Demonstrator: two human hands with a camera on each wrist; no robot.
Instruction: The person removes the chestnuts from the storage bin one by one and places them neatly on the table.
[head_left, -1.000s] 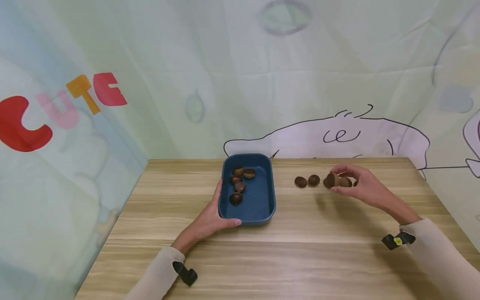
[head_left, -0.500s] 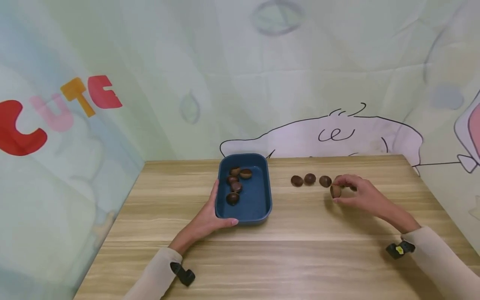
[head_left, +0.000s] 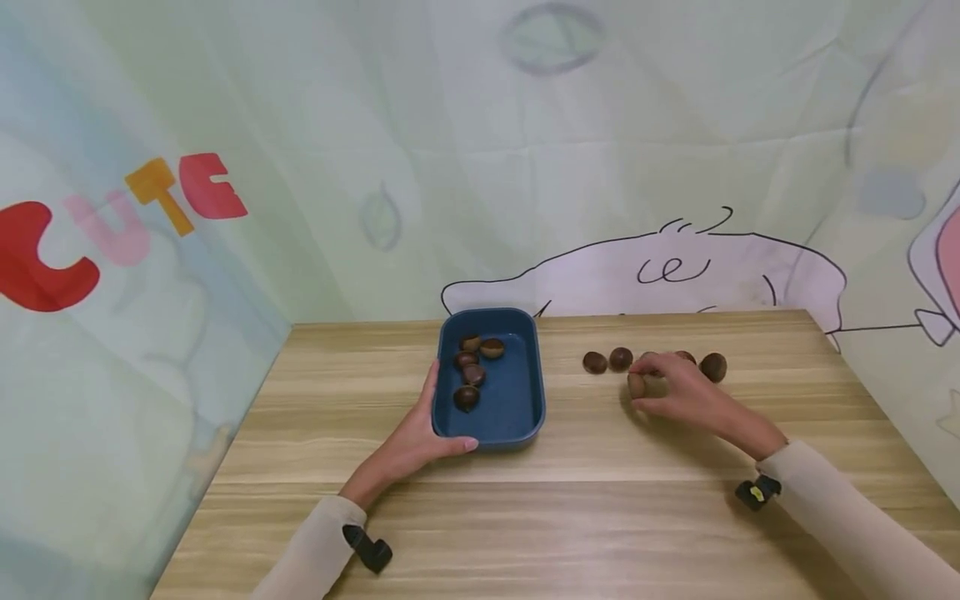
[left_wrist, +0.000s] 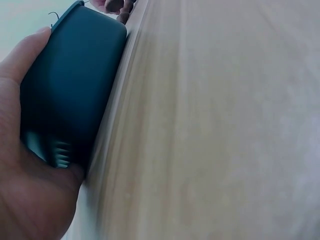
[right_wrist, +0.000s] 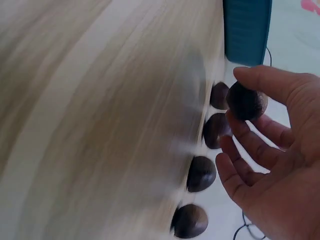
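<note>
My left hand (head_left: 408, 442) holds the near left corner of a blue rectangular box (head_left: 517, 400), thumb along the near side and fingers along the left wall. Several brown chestnuts (head_left: 467, 397) lie inside, mostly on the left half of its floor. To the right, my right hand (head_left: 686, 396) pinches one chestnut (right_wrist: 245, 102) between thumb and fingertips, just in front of a row of others. In the right wrist view the remaining fingers are loosely bent below it. The hand partly hides the middle of that row in the head view.
The row on the wooden table (head_left: 480, 525) runs from a left-end chestnut (head_left: 595, 362) to a right-end chestnut (head_left: 713, 367), near the back edge. Behind the table hangs a printed curtain (head_left: 337, 167). Small black devices sit on both wrists.
With the pinched chestnut, my right hand has moved left along the front of the row, uncovering the chestnuts at its right end. My left hand keeps its hold on the box.
</note>
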